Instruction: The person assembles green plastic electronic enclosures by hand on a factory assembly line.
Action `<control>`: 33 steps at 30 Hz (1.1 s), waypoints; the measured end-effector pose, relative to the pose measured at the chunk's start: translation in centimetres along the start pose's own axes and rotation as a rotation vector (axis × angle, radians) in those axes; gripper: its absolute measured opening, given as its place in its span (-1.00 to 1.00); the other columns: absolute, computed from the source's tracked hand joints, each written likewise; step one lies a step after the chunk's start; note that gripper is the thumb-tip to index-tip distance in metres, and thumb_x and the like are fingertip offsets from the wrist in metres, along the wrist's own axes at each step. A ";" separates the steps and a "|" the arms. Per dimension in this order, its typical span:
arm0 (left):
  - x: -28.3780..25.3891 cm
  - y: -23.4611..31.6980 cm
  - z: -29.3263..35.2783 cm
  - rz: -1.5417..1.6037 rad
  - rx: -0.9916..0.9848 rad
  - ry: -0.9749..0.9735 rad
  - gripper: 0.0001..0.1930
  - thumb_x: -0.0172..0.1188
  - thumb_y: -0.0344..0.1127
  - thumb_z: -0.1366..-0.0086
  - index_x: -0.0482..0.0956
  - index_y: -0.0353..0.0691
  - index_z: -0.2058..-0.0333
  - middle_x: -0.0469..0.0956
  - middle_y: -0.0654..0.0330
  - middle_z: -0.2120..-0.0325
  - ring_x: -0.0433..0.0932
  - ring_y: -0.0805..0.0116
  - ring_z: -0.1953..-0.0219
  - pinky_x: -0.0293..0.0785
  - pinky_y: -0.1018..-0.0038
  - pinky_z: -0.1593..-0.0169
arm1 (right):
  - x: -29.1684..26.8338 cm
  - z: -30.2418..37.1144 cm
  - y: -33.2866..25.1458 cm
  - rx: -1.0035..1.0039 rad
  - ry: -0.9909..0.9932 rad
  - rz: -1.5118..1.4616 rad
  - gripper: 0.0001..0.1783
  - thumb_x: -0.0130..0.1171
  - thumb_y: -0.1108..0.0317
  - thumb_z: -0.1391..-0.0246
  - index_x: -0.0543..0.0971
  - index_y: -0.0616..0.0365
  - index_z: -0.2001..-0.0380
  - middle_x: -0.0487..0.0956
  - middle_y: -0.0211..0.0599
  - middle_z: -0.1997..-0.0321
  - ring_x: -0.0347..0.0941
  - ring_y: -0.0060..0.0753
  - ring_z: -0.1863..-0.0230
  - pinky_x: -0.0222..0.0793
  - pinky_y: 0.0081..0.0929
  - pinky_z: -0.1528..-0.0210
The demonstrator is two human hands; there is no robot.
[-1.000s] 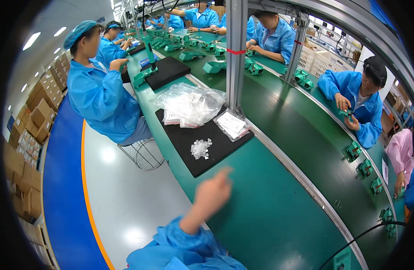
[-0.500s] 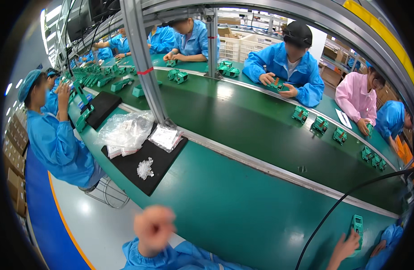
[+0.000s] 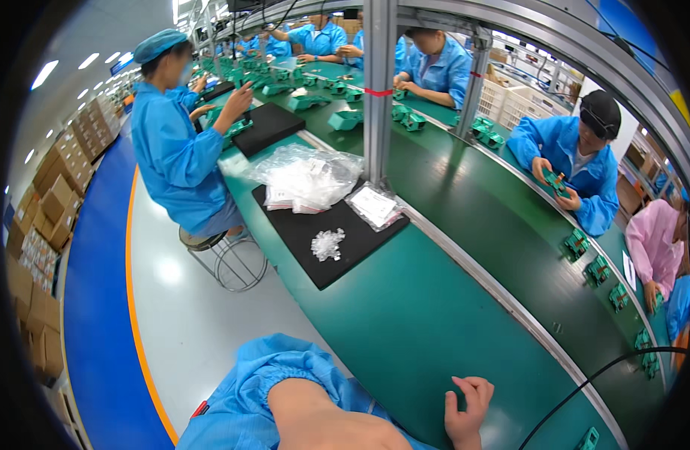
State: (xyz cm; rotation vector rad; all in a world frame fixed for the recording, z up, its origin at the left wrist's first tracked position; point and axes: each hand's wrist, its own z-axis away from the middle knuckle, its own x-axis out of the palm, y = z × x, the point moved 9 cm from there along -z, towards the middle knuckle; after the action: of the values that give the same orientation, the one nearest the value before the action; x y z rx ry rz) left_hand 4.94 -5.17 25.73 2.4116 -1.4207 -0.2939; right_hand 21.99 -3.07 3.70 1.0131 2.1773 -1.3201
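My left hand (image 3: 333, 429) is very close at the lower edge, below its blue sleeve cuff; only the wrist and the back of the hand show, and its fingers are out of sight. Over the green bench, my right hand (image 3: 467, 411) is raised, with thumb and fingers apart, loosely bent and holding nothing. To its right, a green handheld device (image 3: 588, 439) is partly cut off at the lower edge. A small heap of clear plastic pieces (image 3: 328, 245) lies farther off on a black mat (image 3: 318, 271), well away from both hands.
Clear plastic bags (image 3: 307, 176) and a flat packet (image 3: 373, 205) rest on the mat. A metal post (image 3: 378, 97) stands behind them. Green housings (image 3: 598, 270) line the conveyor (image 3: 465, 217). A black cable (image 3: 585, 382) arches at right. A co-worker (image 3: 176, 142) sits at left.
The view has turned left, so the bench things appear farther right. My left hand has come closer and lower. My right hand is away from the green device beside which it was.
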 end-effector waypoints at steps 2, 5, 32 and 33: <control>0.1 -0.3 0.1 0.056 0.060 0.026 -0.79 -0.03 -0.60 0.03 0.50 -0.18 0.43 0.22 0.27 0.77 0.04 0.46 0.80 -0.04 0.55 0.74 | 0.0 0.2 1.0 0.112 0.006 -0.061 -0.77 0.08 0.51 0.33 0.48 0.17 0.43 0.36 -0.29 0.41 0.20 -0.30 0.32 0.14 -0.47 0.28; -0.2 -0.5 0.1 0.269 0.073 0.053 -0.87 -0.04 -0.51 -0.06 0.51 -0.24 0.45 0.29 0.26 0.73 0.09 0.45 0.79 -0.03 0.55 0.74 | 0.1 -0.2 0.7 0.088 0.021 -0.086 -0.79 0.06 0.53 0.31 0.47 0.19 0.45 0.37 -0.26 0.43 0.21 -0.30 0.36 0.15 -0.48 0.29; 0.7 -0.5 0.3 0.550 -0.082 -0.163 -0.83 -0.01 -0.38 -0.11 0.53 -0.32 0.50 0.33 0.25 0.75 0.13 0.41 0.79 -0.02 0.50 0.75 | 1.0 -1.5 -2.5 -0.001 -0.177 -0.335 -0.90 0.08 0.51 0.21 0.49 0.20 0.50 0.43 -0.18 0.41 0.33 -0.17 0.35 0.23 -0.39 0.27; 0.8 -0.4 0.4 0.540 -0.078 -0.191 -0.84 -0.01 -0.38 -0.11 0.53 -0.30 0.52 0.33 0.25 0.75 0.13 0.42 0.80 -0.02 0.50 0.75 | 1.2 -2.3 -3.3 -0.073 -0.221 -0.409 -0.89 0.06 0.51 0.19 0.47 0.19 0.47 0.44 -0.17 0.40 0.32 -0.19 0.32 0.22 -0.38 0.25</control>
State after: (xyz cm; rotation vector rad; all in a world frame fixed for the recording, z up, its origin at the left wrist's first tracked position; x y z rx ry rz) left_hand 5.53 -5.73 25.19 1.8810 -2.0289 -0.4379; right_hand 18.79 -1.59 6.01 0.3795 2.3129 -1.4313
